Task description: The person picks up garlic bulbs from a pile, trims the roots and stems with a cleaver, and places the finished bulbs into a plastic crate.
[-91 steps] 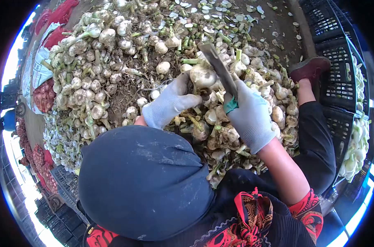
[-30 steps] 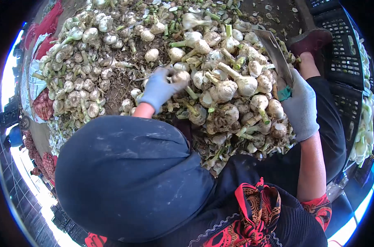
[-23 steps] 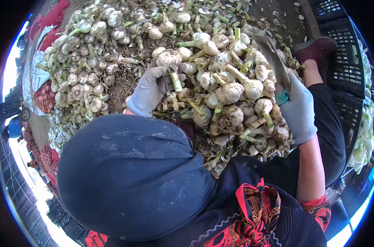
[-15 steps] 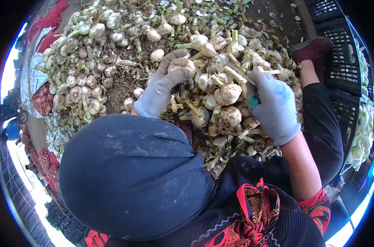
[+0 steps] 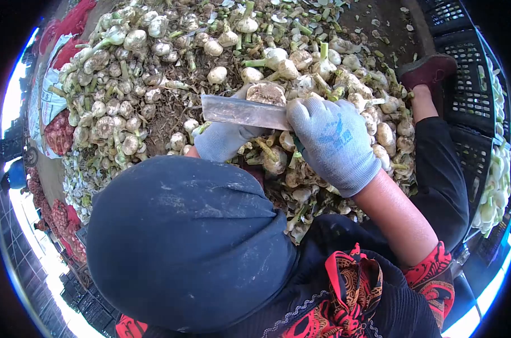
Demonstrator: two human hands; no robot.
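Observation:
My left hand [image 5: 219,139], in a grey-white work glove, holds a soil-stained garlic bulb [image 5: 266,94] with its root end up. The blade hides most of the left fingers. My right hand [image 5: 333,143], gloved the same way, is wrapped round the handle of a broad-bladed knife [image 5: 241,112]. Its flat grey blade points left, crossing in front of the bulb's near edge. Beneath both hands lies a heap of garlic bulbs [image 5: 386,138] with stems and roots still on.
More garlic [image 5: 117,115] spreads over the ground at the left, among dry trimmings. Black plastic crates [image 5: 463,101] stand at the right, beside an outstretched leg and a dark red shoe [image 5: 428,72]. A head in a dark cloth cap [image 5: 182,242] fills the lower left.
My right hand has swung left from over the heap to the bulb, and the knife blade now shows broadside. My left hand still holds the bulb, which has shifted slightly right.

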